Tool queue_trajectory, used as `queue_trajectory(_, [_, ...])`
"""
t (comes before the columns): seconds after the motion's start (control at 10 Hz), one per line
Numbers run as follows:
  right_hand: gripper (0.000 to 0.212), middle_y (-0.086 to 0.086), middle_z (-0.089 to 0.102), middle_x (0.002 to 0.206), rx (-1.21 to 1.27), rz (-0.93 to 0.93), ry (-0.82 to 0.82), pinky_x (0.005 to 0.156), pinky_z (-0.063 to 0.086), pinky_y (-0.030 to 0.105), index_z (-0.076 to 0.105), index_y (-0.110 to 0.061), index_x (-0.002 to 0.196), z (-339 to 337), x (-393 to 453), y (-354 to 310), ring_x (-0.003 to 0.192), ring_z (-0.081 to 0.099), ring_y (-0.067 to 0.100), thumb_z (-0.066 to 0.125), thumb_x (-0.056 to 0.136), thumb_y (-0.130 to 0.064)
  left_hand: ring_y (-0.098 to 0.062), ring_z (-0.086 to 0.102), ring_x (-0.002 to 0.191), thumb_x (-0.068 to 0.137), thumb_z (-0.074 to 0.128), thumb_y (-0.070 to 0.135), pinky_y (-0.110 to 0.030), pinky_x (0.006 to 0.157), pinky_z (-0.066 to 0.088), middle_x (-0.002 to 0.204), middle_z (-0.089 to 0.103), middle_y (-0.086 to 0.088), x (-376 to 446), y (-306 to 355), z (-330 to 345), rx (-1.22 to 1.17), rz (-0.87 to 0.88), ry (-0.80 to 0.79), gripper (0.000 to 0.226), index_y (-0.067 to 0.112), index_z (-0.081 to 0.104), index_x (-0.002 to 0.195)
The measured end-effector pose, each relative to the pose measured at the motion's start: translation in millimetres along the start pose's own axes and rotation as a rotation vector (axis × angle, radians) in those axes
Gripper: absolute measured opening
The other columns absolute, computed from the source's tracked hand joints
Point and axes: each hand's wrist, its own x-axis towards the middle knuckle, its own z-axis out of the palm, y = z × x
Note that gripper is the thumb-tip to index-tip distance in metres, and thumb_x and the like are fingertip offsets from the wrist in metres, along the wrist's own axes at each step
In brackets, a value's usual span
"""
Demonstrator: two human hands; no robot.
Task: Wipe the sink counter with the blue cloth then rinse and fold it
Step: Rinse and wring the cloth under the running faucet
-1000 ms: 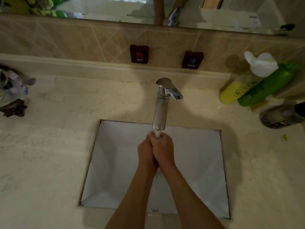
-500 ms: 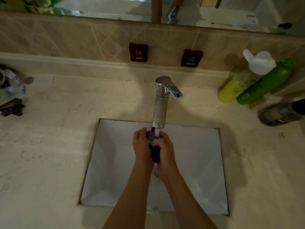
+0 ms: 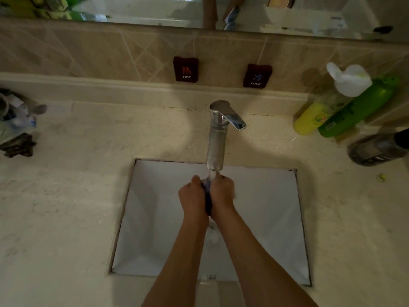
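A beige marble-look sink counter (image 3: 66, 196) with a tiled backsplash fills my view, and a white rectangular sink basin (image 3: 265, 218) is sunk into it. Over the basin my left hand (image 3: 192, 198) and right hand (image 3: 223, 193) are pressed side by side, fingers curled tight around the dark blue cloth (image 3: 208, 200), which is bunched between the palms so that I see only a narrow strip of it. The fingertips are hidden behind the knuckles. A thin stream of water (image 3: 213, 173) drops onto the cloth from the tall chrome tap (image 3: 215, 138) just above the hands. Behind the tap, two dark red labels reading HOT (image 3: 186, 68) and COLD (image 3: 256, 75) hang on the tiles. At the right lean a yellow bottle with a white cap (image 3: 309, 118), a green bottle (image 3: 358, 109) beside it, and a dark bottle (image 3: 376, 149) cut off by the frame edge. At the left edge sits clutter (image 3: 15, 125) that I cannot make out.
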Motion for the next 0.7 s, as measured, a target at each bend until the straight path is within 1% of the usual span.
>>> queue_trajectory(0.1, [0.020,0.014,0.066,0.084,0.190,0.118,-0.018,0.069,0.054,0.036,0.064,-0.007,0.081,-7.1,4.3,-6.2,0.074,0.064,0.026,0.053,0.097,-0.014,-0.029,0.064,0.088,0.095,0.052,0.015,-0.033,0.075,0.052,0.093,0.068,-0.014,0.7,1.0,2.3,-0.127,0.053,-0.001,0.018,0.011,0.068,0.088])
queue_trajectory(0.2, [0.026,0.016,0.070,0.104,0.128,0.044,-0.160,0.087,0.056,0.046,0.065,-0.006,0.108,-7.1,-8.2,-1.1,0.092,0.068,0.029,0.053,0.093,-0.025,-0.030,0.067,0.097,0.091,0.055,0.022,-0.035,0.077,0.055,0.108,0.069,-0.017,-6.3,5.6,6.2,-0.220,0.051,-0.060,0.027,0.007,0.067,0.110])
queue_trajectory(0.3, [0.032,0.016,0.071,0.107,0.124,-0.052,-0.237,0.086,0.057,0.041,0.066,-0.009,0.110,-7.4,-23.4,10.3,0.100,0.070,0.028,0.057,0.080,-0.017,-0.017,0.064,0.078,0.097,0.046,0.026,-0.030,0.070,0.051,0.088,0.067,-0.005,-4.6,3.1,9.1,-0.206,0.086,-0.081,0.024,0.009,0.063,0.100])
queue_trajectory(0.4, [0.027,0.015,0.064,0.110,-0.018,-0.199,-0.262,0.084,0.057,0.035,0.063,-0.018,0.103,-7.8,-24.8,14.8,0.099,0.067,0.023,0.055,0.078,-0.016,-0.011,0.056,0.066,0.099,0.043,0.026,-0.024,0.059,0.047,0.077,0.059,0.002,-6.4,7.9,8.3,-0.152,0.088,-0.060,0.022,0.016,0.059,0.087])
queue_trajectory(0.5, [0.018,0.008,0.062,0.105,-0.183,-0.298,-0.167,0.078,0.054,0.036,0.059,-0.025,0.098,-7.7,-21.4,12.7,0.095,0.065,0.020,0.058,0.081,-0.030,-0.021,0.063,0.072,0.095,0.052,0.018,-0.031,0.063,0.052,0.080,0.065,-0.007,3.9,1.5,6.6,0.162,0.266,-0.087,0.014,0.007,0.062,0.090])
queue_trajectory(0.6, [0.027,0.006,0.067,0.102,-0.437,-0.361,-0.130,0.084,0.053,0.038,0.061,-0.016,0.101,-8.8,-14.8,2.6,0.093,0.064,0.022,0.059,0.092,-0.042,-0.002,0.066,0.064,0.100,0.045,0.027,-0.022,0.062,0.057,0.087,0.066,-0.009,2.5,0.7,9.3,0.108,0.158,-0.112,0.035,0.000,0.061,0.115])
queue_trajectory(0.7, [0.024,0.005,0.072,0.086,-0.425,-0.371,-0.051,0.077,0.061,0.042,0.070,-0.014,0.088,-7.3,-7.6,-0.2,0.081,0.070,0.022,0.065,0.091,-0.037,-0.011,0.070,0.074,0.098,0.049,0.027,-0.026,0.068,0.057,0.091,0.068,-0.009,-1.5,5.1,9.5,0.096,0.116,-0.065,0.031,0.001,0.061,0.112])
